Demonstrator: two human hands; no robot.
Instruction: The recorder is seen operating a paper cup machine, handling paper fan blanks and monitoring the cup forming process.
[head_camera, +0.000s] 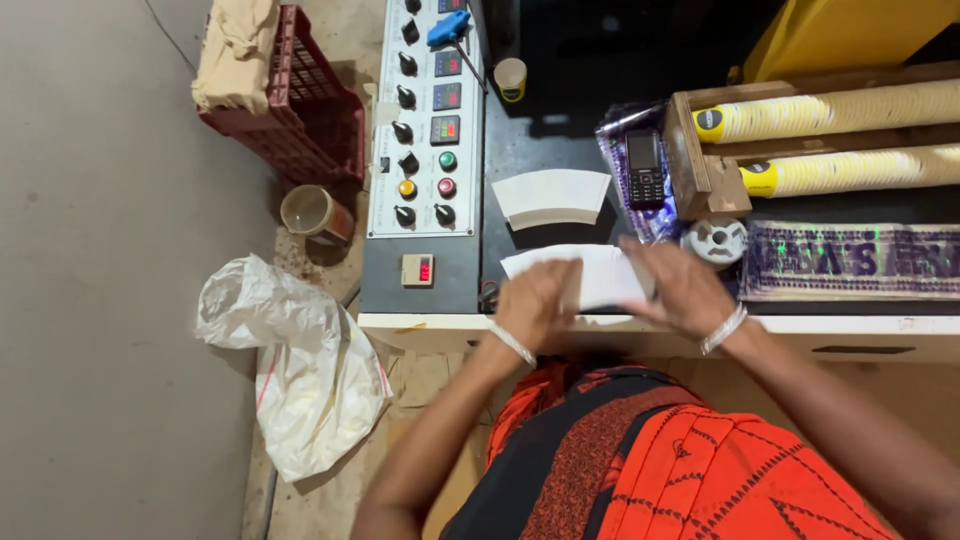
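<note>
Both my hands grip a stack of white fan-shaped paper blanks (600, 275) at the near edge of the black machine top (530, 140). My left hand (535, 305) holds the stack's left end and my right hand (685, 290) holds its right end. A second pile of the same white blanks (552, 197) lies just beyond, untouched. Each wrist wears a silver bangle.
A grey control panel (425, 120) with knobs, coloured buttons and displays is at the left. A black phone (644, 168), a wooden rack (700, 180) holding long stacks of paper cups (840, 110), a tape roll (717, 240), a red crate (300, 100) and a white sack (300, 360) surround the area.
</note>
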